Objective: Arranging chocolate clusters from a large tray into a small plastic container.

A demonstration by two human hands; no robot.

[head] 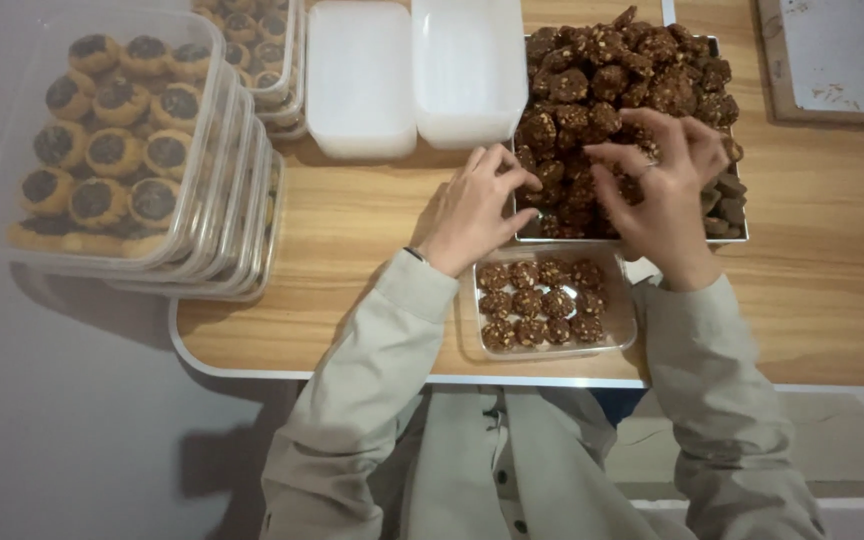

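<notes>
From the head view, your left hand (pixel 474 212) rests at the left edge of the metal tray (pixel 742 232), its fingers (pixel 512 180) curled and lightly bunched, the tips touching the dark brown cookies (pixel 602 90) heaped in the tray; you cannot tell whether they pinch one. Your right hand (pixel 664 190) lies over the middle of the heap, fingers spread and bent down into the cookies, tips touching them; whether any is gripped stays hidden.

Just below both sets of fingers, toward your body, a clear plastic container (pixel 620 335) sits on the wooden counter (pixel 352 250), touching the tray's near edge. It holds three rows of the same brown cookies, with its right end bare.

Beyond your left fingers, two white lids (pixel 362 80) lie side by side against the tray's left side. Well to the left of your left fingers stands a slanting stack of closed clear boxes (pixel 207 150) filled with round dark-centred tarts (pixel 112 150). Far beyond your right fingers, a framed board (pixel 842 60) lies at the counter's corner.
</notes>
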